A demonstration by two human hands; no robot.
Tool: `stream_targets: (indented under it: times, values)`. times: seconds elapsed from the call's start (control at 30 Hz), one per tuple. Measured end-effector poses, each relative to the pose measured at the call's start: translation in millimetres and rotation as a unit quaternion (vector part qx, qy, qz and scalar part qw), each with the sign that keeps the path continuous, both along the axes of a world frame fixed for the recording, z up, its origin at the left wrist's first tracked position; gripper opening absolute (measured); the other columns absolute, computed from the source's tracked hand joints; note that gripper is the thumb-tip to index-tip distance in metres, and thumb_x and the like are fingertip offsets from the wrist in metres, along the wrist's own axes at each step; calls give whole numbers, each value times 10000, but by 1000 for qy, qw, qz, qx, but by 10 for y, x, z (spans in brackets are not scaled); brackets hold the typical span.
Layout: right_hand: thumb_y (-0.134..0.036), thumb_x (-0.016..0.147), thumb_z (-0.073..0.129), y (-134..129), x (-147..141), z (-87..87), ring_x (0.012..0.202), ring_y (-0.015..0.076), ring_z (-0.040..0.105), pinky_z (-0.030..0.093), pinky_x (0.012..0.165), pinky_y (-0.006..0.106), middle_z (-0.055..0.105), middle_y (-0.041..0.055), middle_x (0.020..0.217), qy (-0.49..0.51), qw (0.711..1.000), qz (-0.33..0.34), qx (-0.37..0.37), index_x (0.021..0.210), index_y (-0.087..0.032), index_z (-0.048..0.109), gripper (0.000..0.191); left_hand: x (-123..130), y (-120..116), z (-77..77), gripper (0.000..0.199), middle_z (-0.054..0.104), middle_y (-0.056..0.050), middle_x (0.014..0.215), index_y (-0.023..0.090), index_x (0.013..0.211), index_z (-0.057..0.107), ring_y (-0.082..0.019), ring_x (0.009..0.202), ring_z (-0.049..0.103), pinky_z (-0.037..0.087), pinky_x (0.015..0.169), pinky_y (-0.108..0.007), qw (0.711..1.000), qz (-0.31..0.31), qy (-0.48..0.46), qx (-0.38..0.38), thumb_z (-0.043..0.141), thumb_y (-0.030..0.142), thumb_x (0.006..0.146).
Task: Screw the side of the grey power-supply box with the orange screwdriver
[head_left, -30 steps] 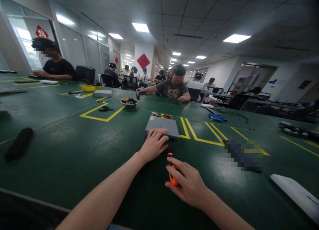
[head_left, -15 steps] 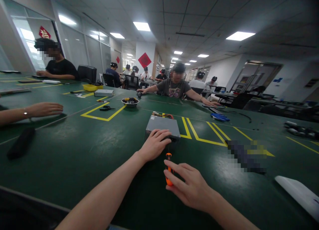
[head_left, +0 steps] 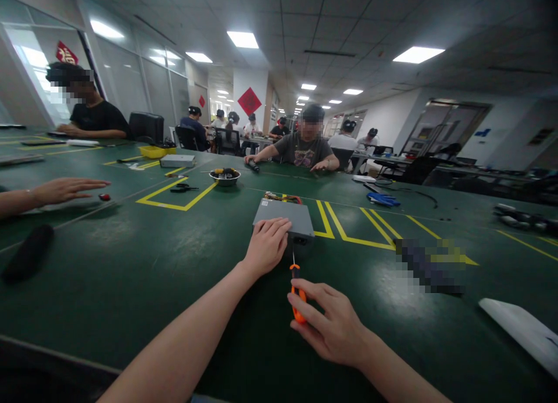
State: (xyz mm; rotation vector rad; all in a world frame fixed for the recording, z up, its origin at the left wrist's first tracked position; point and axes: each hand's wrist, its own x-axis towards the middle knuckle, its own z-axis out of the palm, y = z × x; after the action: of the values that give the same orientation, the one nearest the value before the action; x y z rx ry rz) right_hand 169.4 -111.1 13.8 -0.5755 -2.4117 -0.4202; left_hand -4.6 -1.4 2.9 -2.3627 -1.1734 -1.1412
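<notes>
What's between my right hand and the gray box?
In the head view, an orange-handled screwdriver, gripped in your right hand, with its thin shaft pointing toward the gray box.

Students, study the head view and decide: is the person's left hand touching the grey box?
Touching: the head view shows the left hand resting with its fingers on top of the grey box.

left hand (head_left: 267, 247): just below center, palm down, fingers loosely together | right hand (head_left: 331, 320): lower right, fingers curled in, thumb side up | left forearm (head_left: 183, 333) and right forearm (head_left: 396, 374): angling in from the bottom edge, pretty relaxed tbh
</notes>
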Motion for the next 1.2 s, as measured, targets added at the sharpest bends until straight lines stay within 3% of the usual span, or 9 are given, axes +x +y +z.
stream_targets:
  times: [0.13,0.37,0.47,0.63,0.73,0.83,1.0,1.2]
  values:
    - [-236,845,533,40,-11,-53,812,180,622,534,653,294,603,177,1058,77,997,9,22,1011,-136,472,203,10,9,-14,302,570,-30,1229,229,1168,518,-167,1157,477,322,962,-364,1000,-3,-16,-2,371,201,906]
    - [-277,911,392,-26,-41,18,956,214,599,533,736,328,559,175,1125,-4,1000,-12,-12,1140,-155,513,286,20,23,-46,202,623,-1,1099,226,971,557,-127,1035,534,319,928,-331,995,-28,-94,-8,373,174,906]
    - [-250,899,423,-13,-27,17,924,208,608,532,728,327,574,176,1109,16,1000,0,3,1115,-141,513,259,19,20,-45,179,628,0,1062,221,914,549,-125,993,545,317,916,-331,994,-36,-105,-12,375,182,907]
    - [-304,863,533,43,-30,-70,842,192,633,540,678,306,608,180,1063,80,997,11,7,1044,-136,460,258,25,9,-29,236,623,-18,1067,214,954,540,-126,1003,540,315,908,-325,994,-27,-101,-20,307,186,930]
    - [-352,888,466,15,-64,-67,914,219,623,543,716,332,593,197,1078,49,998,4,-24,1075,-121,456,297,33,8,-32,260,594,-35,1150,212,1079,520,-141,1069,511,308,923,-329,997,-14,-78,-18,306,206,932]
    - [-286,910,389,-11,-88,-26,975,230,604,536,740,343,572,194,1113,-2,1000,1,-27,1147,-141,467,289,37,11,-40,308,546,-44,1243,220,1199,472,-167,1152,462,291,953,-350,999,-2,-42,-8,340,222,920]
    - [-317,868,511,44,-47,-65,891,215,624,535,696,337,584,195,1095,46,999,-4,17,1060,-141,467,264,30,15,-44,325,549,-28,1251,231,1198,491,-173,1149,465,289,963,-365,1000,0,-13,-5,362,193,903]
    - [-329,860,529,43,-36,-115,884,203,626,537,710,329,600,170,1070,72,997,-4,-16,1022,-153,447,253,27,6,-40,326,554,-21,1241,245,1185,504,-174,1143,470,311,946,-366,1000,4,-12,-9,392,179,886]
